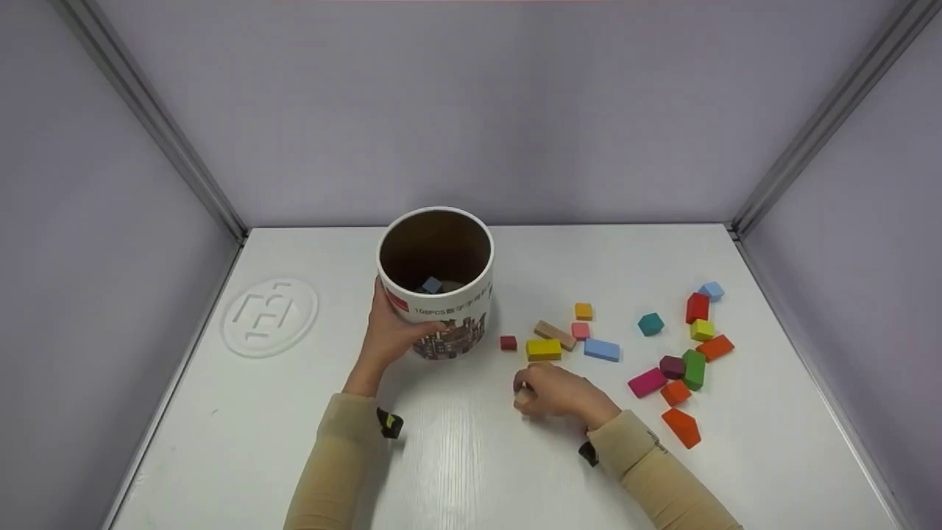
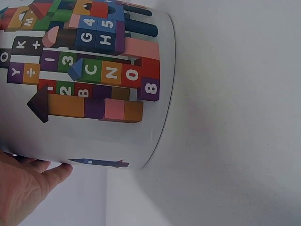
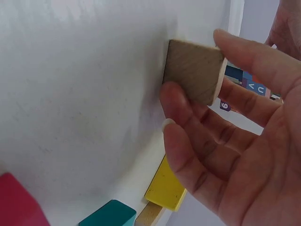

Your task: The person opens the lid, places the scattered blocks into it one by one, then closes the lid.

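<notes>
A round cardboard tub (image 1: 436, 283) printed with toy blocks stands upright on the white table; a blue block (image 1: 432, 285) lies inside. My left hand (image 1: 390, 331) grips its left side low down, the thumb across its front; in the left wrist view the palm (image 2: 21, 188) lies against the tub wall (image 2: 94, 70). My right hand (image 1: 553, 391) rests on the table in front of the tub and pinches a plain wooden block (image 3: 195, 70) between thumb and fingers, the block touching the tabletop (image 3: 84, 94).
Several coloured blocks lie scattered to the right: a yellow one (image 1: 543, 350), a small dark red cube (image 1: 508, 343), a blue slab (image 1: 602, 350), a pink one (image 1: 647, 382), orange ones (image 1: 681, 427). A round embossed logo (image 1: 269, 316) marks the table's left. Grey walls enclose three sides.
</notes>
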Demonstrator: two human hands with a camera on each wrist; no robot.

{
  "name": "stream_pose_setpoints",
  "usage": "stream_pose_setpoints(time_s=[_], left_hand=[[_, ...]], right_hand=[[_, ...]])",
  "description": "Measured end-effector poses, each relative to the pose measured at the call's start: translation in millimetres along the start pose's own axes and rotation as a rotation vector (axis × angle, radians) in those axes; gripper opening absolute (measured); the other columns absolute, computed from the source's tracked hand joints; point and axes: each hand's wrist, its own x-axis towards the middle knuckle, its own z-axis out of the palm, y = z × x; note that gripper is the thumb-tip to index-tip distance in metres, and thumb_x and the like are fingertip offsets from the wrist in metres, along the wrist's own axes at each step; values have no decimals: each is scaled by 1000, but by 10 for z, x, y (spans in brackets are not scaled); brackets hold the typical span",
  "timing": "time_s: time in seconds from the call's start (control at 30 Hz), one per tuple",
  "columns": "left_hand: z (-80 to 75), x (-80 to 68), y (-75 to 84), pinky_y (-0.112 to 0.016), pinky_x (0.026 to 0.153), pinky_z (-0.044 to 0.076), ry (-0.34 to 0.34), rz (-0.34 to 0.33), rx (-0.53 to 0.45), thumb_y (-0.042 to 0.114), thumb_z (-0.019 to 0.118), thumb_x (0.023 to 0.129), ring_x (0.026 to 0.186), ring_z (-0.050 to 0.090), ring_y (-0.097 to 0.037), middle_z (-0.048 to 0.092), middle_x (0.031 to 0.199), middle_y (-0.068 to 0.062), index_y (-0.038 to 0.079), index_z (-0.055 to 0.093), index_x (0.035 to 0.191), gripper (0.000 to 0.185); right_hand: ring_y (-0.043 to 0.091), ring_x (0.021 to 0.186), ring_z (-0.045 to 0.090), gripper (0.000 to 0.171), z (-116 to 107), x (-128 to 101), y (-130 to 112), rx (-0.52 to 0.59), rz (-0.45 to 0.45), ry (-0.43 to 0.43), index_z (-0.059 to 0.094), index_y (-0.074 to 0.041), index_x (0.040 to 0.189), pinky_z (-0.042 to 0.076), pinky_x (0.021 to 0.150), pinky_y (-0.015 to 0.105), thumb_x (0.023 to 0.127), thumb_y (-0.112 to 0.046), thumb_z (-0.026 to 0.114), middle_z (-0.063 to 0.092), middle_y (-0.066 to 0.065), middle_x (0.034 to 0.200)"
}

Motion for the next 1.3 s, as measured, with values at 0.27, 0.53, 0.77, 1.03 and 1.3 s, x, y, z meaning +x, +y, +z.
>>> stream_pose_setpoints(time_s=[0.27,0.53,0.77,1.03,1.3], left_hand=[[-5,-23,128,-43,113,32,3,-23,-11,30,98,56,130,42,-21,42,145,-7,12,16,154,129],[-47,-76,450,-43,114,31,-1,-31,-5,19,97,60,130,42,-22,43,144,-3,12,19,153,122],[-39,-64,392,-43,114,31,3,11,-20,19,97,59,131,41,-22,41,145,-6,5,17,154,125],[-12,-46,343,-47,116,26,6,116,-83,9,98,54,135,36,-25,34,149,-7,2,10,154,133],[14,-54,349,-35,116,28,24,93,-39,13,99,54,135,37,-22,36,148,0,10,11,155,134]], right_hand=[[20,90,55,26,-43,-18,16,24,-23,33,69,-9,112,51,92,44,89,-22,73,61,-3,97],[18,91,54,25,-263,-35,21,91,-73,164,71,-8,112,53,87,38,90,-18,70,60,-5,97],[20,93,57,23,-563,-64,-37,137,-144,317,68,-8,112,54,86,37,90,-12,68,62,0,104],[21,97,57,29,-888,-83,-154,227,-169,397,63,-13,120,58,82,34,92,-17,70,60,2,111],[21,95,60,30,-1176,-35,-346,211,-266,543,64,-10,120,58,82,38,91,-16,72,61,4,111]])
